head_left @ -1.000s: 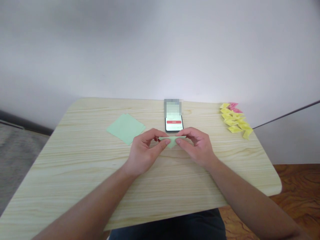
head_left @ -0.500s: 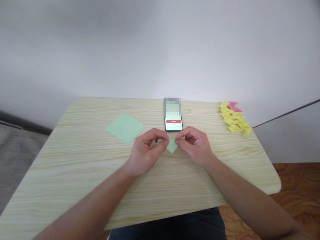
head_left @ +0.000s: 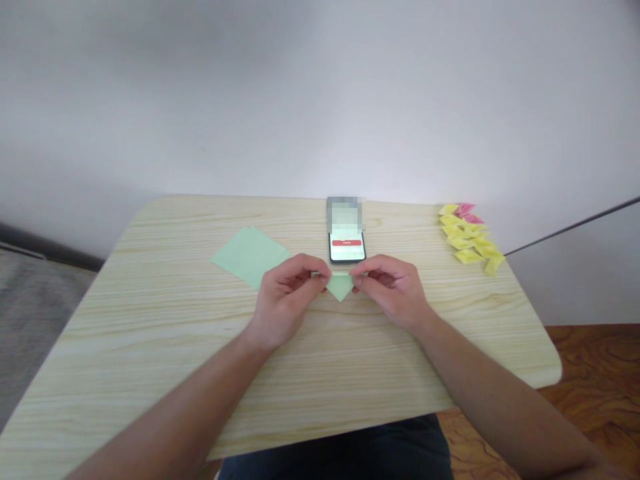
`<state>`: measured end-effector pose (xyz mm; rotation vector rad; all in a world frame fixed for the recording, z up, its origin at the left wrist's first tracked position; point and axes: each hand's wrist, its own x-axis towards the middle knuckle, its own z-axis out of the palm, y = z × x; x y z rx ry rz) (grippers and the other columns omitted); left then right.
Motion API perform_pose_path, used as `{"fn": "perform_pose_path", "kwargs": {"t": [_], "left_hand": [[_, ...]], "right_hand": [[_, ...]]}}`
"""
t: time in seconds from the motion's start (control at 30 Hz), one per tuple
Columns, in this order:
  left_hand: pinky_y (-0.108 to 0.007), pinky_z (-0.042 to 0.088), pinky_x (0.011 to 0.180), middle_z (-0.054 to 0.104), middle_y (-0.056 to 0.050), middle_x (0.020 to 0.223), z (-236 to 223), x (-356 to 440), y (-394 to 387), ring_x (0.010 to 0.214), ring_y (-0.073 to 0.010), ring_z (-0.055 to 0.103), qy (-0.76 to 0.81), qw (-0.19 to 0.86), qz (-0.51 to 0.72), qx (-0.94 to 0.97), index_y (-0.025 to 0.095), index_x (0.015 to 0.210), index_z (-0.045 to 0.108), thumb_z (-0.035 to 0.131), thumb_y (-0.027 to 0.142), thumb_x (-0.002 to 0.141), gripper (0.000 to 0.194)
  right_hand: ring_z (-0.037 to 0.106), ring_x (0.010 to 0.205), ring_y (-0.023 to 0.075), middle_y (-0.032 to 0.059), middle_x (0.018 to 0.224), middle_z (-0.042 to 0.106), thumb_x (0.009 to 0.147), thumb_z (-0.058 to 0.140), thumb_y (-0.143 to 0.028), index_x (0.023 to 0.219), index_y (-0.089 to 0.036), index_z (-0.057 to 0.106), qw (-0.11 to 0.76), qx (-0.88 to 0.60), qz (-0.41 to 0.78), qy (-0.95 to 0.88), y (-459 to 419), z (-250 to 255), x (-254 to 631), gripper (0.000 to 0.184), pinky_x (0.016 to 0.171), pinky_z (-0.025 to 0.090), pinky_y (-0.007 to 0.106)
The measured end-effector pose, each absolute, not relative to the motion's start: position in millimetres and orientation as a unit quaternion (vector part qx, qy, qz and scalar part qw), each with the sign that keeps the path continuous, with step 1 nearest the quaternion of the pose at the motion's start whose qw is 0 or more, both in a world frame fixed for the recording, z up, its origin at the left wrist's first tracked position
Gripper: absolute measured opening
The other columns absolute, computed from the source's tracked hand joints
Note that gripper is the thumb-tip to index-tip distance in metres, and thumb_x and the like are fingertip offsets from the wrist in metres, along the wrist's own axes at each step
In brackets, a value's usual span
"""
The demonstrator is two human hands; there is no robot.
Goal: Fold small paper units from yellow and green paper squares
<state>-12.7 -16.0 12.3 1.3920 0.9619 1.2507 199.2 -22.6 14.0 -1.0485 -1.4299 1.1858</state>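
Between my hands is a small piece of folded green paper [head_left: 341, 288], its lower corner pointing toward me and a folded strip along its top edge. My left hand [head_left: 290, 293] pinches its left end between thumb and forefinger. At the right end, the thumb and forefinger of my right hand [head_left: 393, 287] are closed on it too. Both ends of the paper are hidden by my fingertips. Just beyond it lies a phone [head_left: 348, 248] with a lit screen and a red bar. Flat green paper sheets [head_left: 247, 255] lie left of the phone, partly behind my left hand.
Several folded yellow paper pieces [head_left: 467, 233] and pink paper pieces [head_left: 467, 212] lie at the table's back right. The pale wooden table [head_left: 165, 320] meets a white wall [head_left: 320, 100] at its far edge. Its rounded right corner overhangs a brown wooden floor [head_left: 595, 380].
My fingers have shifted outward along the folded green paper, so more of it shows, including the strip at its top. My left hand has moved slightly left, covering more of the sheets.
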Motion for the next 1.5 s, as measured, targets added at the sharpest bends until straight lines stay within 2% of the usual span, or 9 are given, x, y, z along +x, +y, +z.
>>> {"fn": "perform_pose_path", "kwargs": {"t": [0.27,0.5,0.67,0.9,1.07,1.27,1.5], "left_hand": [[-0.028,0.050,0.069,0.070,-0.003,0.082,13,-12,-16,0.075,-0.0155,0.063,0.399,0.502,0.516,0.568,0.020,0.085,0.075,0.073,0.023,0.085,0.003],[-0.028,0.049,0.070,0.071,-0.003,0.083,16,-12,-17,0.077,-0.0157,0.063,0.393,0.497,0.513,0.579,0.020,0.085,0.074,0.074,0.023,0.084,0.003],[-0.029,0.050,0.073,0.071,-0.003,0.085,15,-13,-18,0.079,-0.0157,0.064,0.383,0.498,0.515,0.584,0.020,0.087,0.074,0.073,0.021,0.086,0.002],[-0.029,0.052,0.074,0.071,-0.003,0.085,18,-13,-18,0.079,-0.0158,0.065,0.381,0.505,0.522,0.572,0.020,0.087,0.074,0.073,0.022,0.086,0.002],[-0.030,0.053,0.074,0.071,-0.003,0.085,14,-13,-17,0.079,-0.0166,0.065,0.381,0.523,0.524,0.554,0.020,0.088,0.073,0.075,0.023,0.085,0.005],[-0.028,0.051,0.072,0.070,-0.003,0.086,12,-14,-15,0.080,-0.0154,0.064,0.369,0.544,0.520,0.546,0.020,0.088,0.073,0.076,0.023,0.085,0.005],[-0.029,0.050,0.072,0.069,-0.003,0.084,15,-13,-16,0.078,-0.0160,0.064,0.367,0.548,0.514,0.548,0.020,0.086,0.073,0.076,0.023,0.084,0.005]], "right_hand": [[0.074,0.072,0.0172,0.0026,0.080,0.077,0.084,0.081,-0.034,0.094,-0.022,0.080,0.479,-0.426,0.523,-0.562,-21,16,202,0.015,0.070,0.062,0.033],[0.073,0.068,0.0147,0.0012,0.076,0.077,0.078,0.086,-0.035,0.089,-0.020,0.076,0.482,-0.423,0.559,-0.526,-18,16,199,0.021,0.066,0.061,0.028],[0.076,0.072,0.0171,0.0010,0.080,0.078,0.078,0.086,-0.037,0.104,-0.021,0.074,0.469,-0.423,0.590,-0.503,-15,17,200,0.033,0.073,0.064,0.032],[0.076,0.070,0.0168,0.0023,0.079,0.079,0.080,0.083,-0.042,0.087,-0.019,0.077,0.448,-0.430,0.587,-0.519,-13,19,203,0.025,0.070,0.064,0.031],[0.074,0.068,0.0166,0.0028,0.073,0.077,0.086,0.077,-0.048,0.080,-0.018,0.073,0.445,-0.418,0.580,-0.539,-14,23,203,0.030,0.069,0.063,0.032],[0.074,0.067,0.0163,0.0011,0.078,0.077,0.084,0.080,-0.042,0.097,-0.019,0.075,0.452,-0.402,0.588,-0.538,-15,18,202,0.027,0.067,0.062,0.031],[0.073,0.065,0.0158,0.0014,0.073,0.076,0.085,0.079,-0.043,0.094,-0.019,0.076,0.448,-0.412,0.567,-0.555,-18,19,200,0.026,0.064,0.060,0.030]]}}
